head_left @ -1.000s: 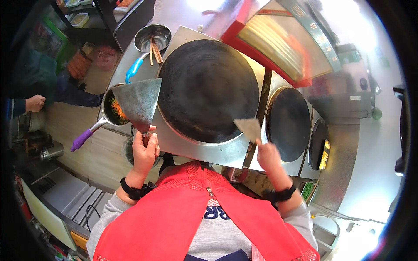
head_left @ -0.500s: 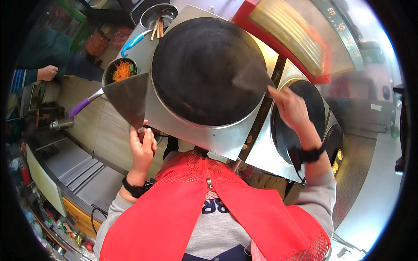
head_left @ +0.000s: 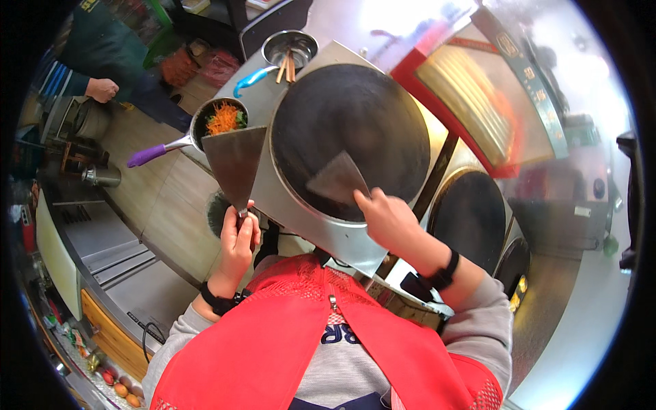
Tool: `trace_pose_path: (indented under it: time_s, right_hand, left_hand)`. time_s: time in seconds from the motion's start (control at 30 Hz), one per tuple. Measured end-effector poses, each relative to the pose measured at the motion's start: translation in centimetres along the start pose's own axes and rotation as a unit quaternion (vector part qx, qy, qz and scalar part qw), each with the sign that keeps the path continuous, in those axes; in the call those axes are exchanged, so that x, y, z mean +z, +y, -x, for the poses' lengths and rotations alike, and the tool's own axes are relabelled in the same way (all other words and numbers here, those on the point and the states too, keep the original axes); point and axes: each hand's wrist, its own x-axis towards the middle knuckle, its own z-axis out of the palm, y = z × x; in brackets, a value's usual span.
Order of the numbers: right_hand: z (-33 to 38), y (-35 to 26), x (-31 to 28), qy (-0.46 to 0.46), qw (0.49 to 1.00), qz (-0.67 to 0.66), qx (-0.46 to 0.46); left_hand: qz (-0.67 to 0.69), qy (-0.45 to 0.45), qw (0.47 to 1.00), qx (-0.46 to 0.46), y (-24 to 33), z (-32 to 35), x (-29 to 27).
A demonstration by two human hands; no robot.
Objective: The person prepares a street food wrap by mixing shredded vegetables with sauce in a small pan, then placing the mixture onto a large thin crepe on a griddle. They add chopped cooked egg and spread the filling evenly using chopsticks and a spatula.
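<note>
My left hand (head_left: 238, 236) is closed round the handle of a wide triangular metal scraper (head_left: 236, 164). Its blade points away from me, beside the left edge of a round black griddle (head_left: 355, 123). A second triangular scraper (head_left: 339, 179) is gripped by my right hand (head_left: 391, 217), its blade over the near part of the griddle. Whether that blade touches the surface I cannot tell. The griddle carries no food. Just beyond the left scraper stands a pot (head_left: 198, 126) holding shredded carrot (head_left: 224, 119) and some greens, its purple handle to the left.
A metal bowl (head_left: 311, 42) with wooden sticks and a blue-handled utensil (head_left: 249, 82) sit behind. At right are a second griddle (head_left: 471, 212) and a red-framed box (head_left: 410, 65). A co-worker's hand (head_left: 102, 90) shows at far left; steel counters (head_left: 109, 239) lie lower left.
My right hand has brought its scraper from the griddle's right edge leftward and nearer to me. My left hand still holds its scraper. The whole view has shifted slightly.
</note>
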Motion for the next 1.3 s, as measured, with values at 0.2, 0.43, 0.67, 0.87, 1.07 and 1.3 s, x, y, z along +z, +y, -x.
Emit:
trace_pose_path:
  time_s: [0.2, 0.43, 0.67, 0.87, 1.07, 1.3]
  right_hand:
    - [-21.0, 9.4, -5.0, 0.148, 0.934, -0.048, 0.323]
    - [-9.1, 12.8, -3.3, 0.111, 0.954, 0.002, 0.277]
    - [-3.5, 12.9, -1.9, 0.011, 0.963, 0.015, 0.268]
    - [-19.5, 15.4, -5.4, 0.223, 0.948, -0.043, 0.221]
    - [-6.8, 7.8, -4.0, 0.428, 0.902, -0.055, 0.011]
    - [9.8, 6.7, -0.9, 0.457, 0.887, -0.051, 0.044]
  left_hand:
    - [-0.098, -0.030, 0.995, 0.002, 0.5, 1.4, -4.1]
    - [-0.245, -0.063, 0.967, 0.043, 1.0, 0.1, -6.5]
    - [-0.284, -0.172, 0.935, 0.124, 2.1, -3.3, -5.1]
    - [-0.329, -0.263, 0.881, 0.214, 1.2, -1.8, -0.6]
    - [-0.353, -0.358, 0.819, 0.276, -1.2, 0.1, 5.1]
    - [-0.431, -0.388, 0.735, 0.351, -6.7, 1.9, 14.1]
